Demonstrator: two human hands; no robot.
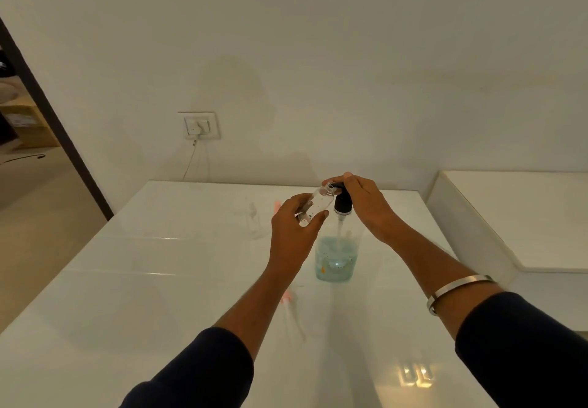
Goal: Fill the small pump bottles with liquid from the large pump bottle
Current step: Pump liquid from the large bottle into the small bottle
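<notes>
The large pump bottle (335, 258) is clear, holds blue-green liquid in its lower part, and stands upright on the white table (159, 296). Its black pump head (343, 204) is covered from above by my right hand (366, 204). My left hand (294, 229) holds a small clear bottle (318, 205), tilted, with its open mouth right at the pump's spout. A pink-and-white pump top (288, 299) lies on the table just left of my left forearm. Another small clear bottle (254, 220), faint against the white surface, stands further back left of my hand.
A wall socket with a plugged-in cable (199, 127) is on the wall behind the table. A white ledge (525, 216) runs along the right side. A dark door frame (47, 115) opens to another room at the left.
</notes>
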